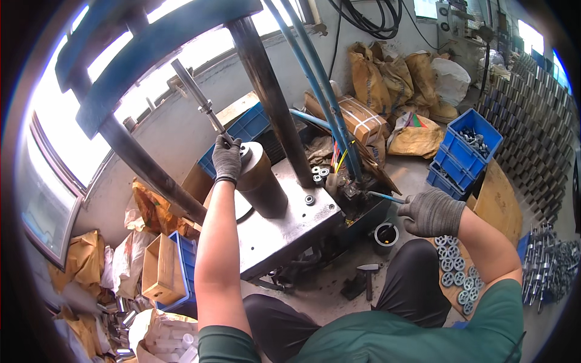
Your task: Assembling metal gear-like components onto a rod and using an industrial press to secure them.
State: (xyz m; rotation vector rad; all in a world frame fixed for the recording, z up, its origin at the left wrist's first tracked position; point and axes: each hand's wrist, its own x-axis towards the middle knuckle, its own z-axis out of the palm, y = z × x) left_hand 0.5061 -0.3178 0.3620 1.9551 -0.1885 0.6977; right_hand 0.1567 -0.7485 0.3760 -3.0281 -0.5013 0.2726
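My gloved left hand (226, 160) is closed around the lower end of a slim metal shaft (207, 109), just above a dark upright cylinder (263, 187). The shaft stands tilted in line with the blue press frame (163, 45). A round metal piece (245, 152) sits on the cylinder's top beside my fingers. On the steel press table (260, 242) the cylinder stands upright, with several small bearings (318, 175) to its right. My gloved right hand (433, 213) grips a thin blue-grey lever (385, 197) that runs left toward the blue pipes. My fingers hide the lever's end.
A hammer (368, 279) and a black cup (385, 237) are on the floor between my knees and the press. Spoked metal wheels (457, 266) lie on cardboard at right. Blue crates (466, 151), sacks (378, 78) and stacked metal tubes (532, 127) stand around.
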